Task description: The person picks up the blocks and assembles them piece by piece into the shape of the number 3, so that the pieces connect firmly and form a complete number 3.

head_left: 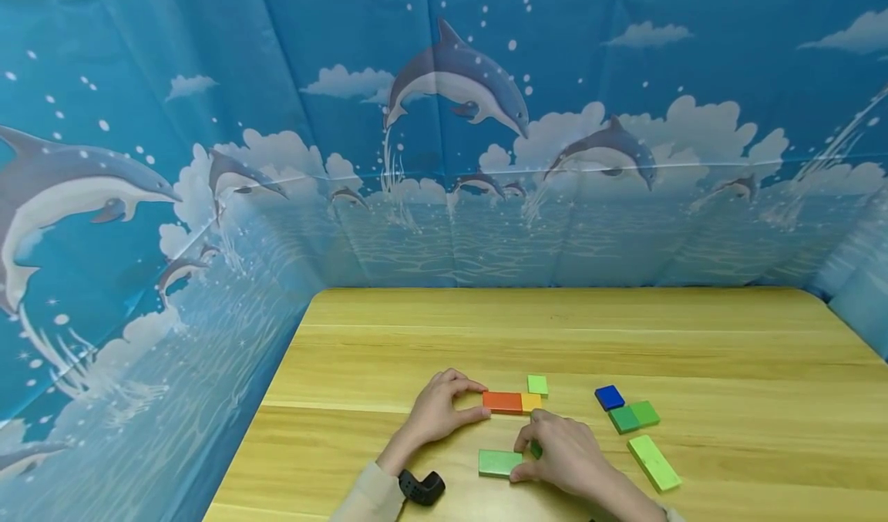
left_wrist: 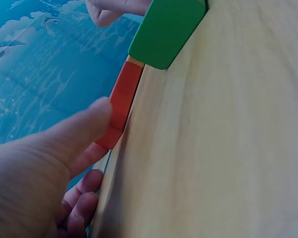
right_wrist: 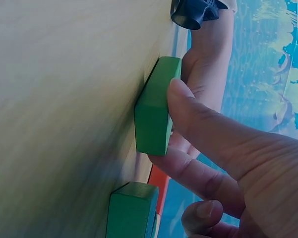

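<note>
At the left end of a red rectangular block (head_left: 502, 403), my left hand (head_left: 438, 409) pinches it between thumb and forefinger. An orange-yellow block (head_left: 531, 403) adjoins the red one's right end, and a small light green square block (head_left: 537, 384) lies just behind. Nearer me, the right hand (head_left: 565, 452) grips the right end of a green rectangular block (head_left: 498, 463); in the right wrist view, its thumb lies against that block (right_wrist: 156, 106). Another green block (head_left: 536, 449), mostly hidden in the head view, stands beside the right fingers.
To the right lie a blue square block (head_left: 610, 397), a dark green block (head_left: 624, 419) against a mid-green one (head_left: 647, 412), and a lime rectangular block (head_left: 654, 463). A black wrist device (head_left: 422, 488) sits on the left wrist. A dolphin-print curtain (head_left: 444, 229) borders the wooden table (head_left: 416, 337).
</note>
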{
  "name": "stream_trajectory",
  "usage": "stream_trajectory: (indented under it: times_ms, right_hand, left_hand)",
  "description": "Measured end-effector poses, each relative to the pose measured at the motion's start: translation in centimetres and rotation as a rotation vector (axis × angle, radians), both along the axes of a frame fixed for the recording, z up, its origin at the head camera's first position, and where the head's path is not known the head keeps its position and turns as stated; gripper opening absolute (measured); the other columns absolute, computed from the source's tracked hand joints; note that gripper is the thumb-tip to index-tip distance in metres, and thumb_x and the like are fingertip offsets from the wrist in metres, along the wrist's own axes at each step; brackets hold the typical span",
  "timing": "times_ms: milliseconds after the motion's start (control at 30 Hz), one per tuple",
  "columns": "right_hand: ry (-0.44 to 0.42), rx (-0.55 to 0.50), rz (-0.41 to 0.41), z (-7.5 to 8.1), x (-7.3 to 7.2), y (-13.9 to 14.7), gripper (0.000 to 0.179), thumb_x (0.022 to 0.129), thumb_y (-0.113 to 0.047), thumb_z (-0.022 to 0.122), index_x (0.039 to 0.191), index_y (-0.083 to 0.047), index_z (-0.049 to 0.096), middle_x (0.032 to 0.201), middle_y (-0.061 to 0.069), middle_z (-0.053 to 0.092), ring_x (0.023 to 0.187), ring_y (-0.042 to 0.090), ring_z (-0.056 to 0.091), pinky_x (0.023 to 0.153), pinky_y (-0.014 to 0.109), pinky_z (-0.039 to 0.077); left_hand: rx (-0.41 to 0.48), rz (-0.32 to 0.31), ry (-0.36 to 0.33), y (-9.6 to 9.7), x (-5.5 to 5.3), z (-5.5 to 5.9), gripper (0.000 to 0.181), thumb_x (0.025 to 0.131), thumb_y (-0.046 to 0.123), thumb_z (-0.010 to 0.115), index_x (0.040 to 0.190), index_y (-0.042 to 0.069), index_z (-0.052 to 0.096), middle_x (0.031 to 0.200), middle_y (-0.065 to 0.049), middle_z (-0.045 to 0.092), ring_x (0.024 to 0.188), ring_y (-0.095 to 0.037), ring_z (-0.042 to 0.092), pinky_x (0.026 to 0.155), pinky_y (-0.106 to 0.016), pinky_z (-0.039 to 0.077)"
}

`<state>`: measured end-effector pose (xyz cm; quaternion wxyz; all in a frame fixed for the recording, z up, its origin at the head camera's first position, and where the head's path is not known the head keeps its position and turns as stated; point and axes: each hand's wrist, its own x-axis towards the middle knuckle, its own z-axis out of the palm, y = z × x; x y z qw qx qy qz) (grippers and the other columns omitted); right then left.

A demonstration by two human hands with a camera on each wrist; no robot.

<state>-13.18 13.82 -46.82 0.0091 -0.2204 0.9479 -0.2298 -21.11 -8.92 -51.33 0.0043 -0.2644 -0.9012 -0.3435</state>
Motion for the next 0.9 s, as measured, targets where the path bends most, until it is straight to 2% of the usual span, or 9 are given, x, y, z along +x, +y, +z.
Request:
stream_trajectory:
  times_ms: [233,533,900]
  right_hand:
    - [0.012,-0.001,-0.017,-0.2,-0.1,0.1,0.037,0.059,-0.057,0.080,0.077,-0.026,0.071,0.072,-0.014,0.042,0.056,0.003,0.035,0.048,0.025,0.031]
    - [0.026,-0.004,-0.025,-0.4,-0.4,0.4,0.037,0.060,-0.059,0.078,0.074,-0.026,0.071,0.072,-0.015,0.043,0.056,0.002,0.036,0.049,0.023,0.032]
    - [-0.001,-0.024,-0.003,-0.3,-0.9,0.5,0.036,0.063,-0.058,0.077,0.077,-0.025,0.071,0.073,-0.015,0.043,0.057,0.002,0.037,0.050,0.024,0.032]
  left_hand:
    - [0.029,0.033,0.009,0.7,-0.1,-0.2,0.033,0.091,0.050,0.057,0.108,0.026,0.071,0.094,0.011,0.054,0.079,-0.007,0.043,0.069,-0.026,0.036]
    - [0.029,0.103,0.024,1.3,-0.2,-0.6,0.027,0.088,0.050,0.062,0.099,0.028,0.073,0.089,0.013,0.054,0.077,-0.007,0.043,0.068,-0.026,0.036]
    - [0.030,0.114,0.008,1.2,-0.5,-0.4,0.027,0.087,0.050,0.064,0.097,0.027,0.074,0.089,0.012,0.055,0.078,-0.008,0.044,0.068,-0.026,0.036]
